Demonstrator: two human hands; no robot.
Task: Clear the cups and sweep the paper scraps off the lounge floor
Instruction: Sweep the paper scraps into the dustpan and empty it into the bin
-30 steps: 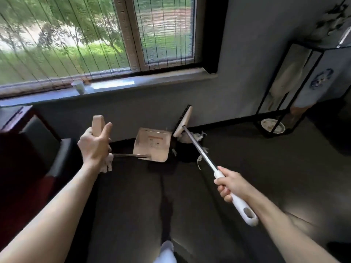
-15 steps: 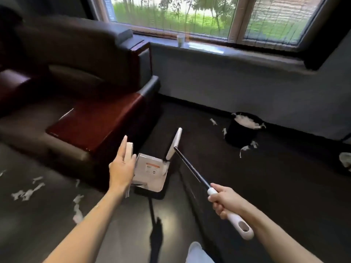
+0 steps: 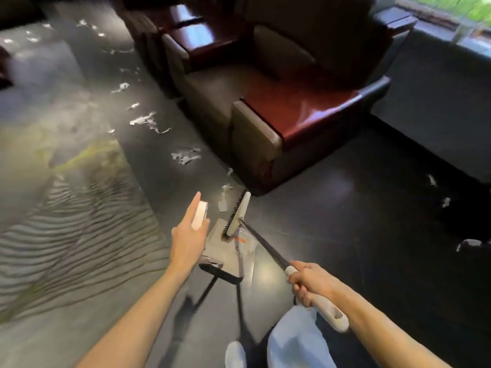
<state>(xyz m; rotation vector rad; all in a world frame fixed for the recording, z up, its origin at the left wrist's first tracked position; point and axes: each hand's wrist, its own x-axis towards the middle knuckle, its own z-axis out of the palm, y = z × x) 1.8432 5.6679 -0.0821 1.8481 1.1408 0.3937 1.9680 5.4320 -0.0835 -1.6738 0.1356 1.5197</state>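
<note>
dustpan partly hidden, window blurred

**Floor**: dark, smooth, polished tile or stone, glossy enough to carry soft highlights.

**Rug**, along the floor's left edge: matt woven cloth with a ribbed, wave-like texture.

**Armchair**: smooth, leather-like upholstery with a low sheen. Its armrest top is red-brown lacquered wood, highly glossy.

**Paper scraps**: thin white paper, torn and crumpled, matt.

**Broom**: pale smooth plastic head with dark stiff bristles, a dark metal-looking shaft with a slight sheen, and a pale matt plastic grip.

**Dustpan**: pale smooth plastic, faintly glossy; its upright handle end is of the same plastic.

**Trouser leg**: light blue matt cloth.
</note>
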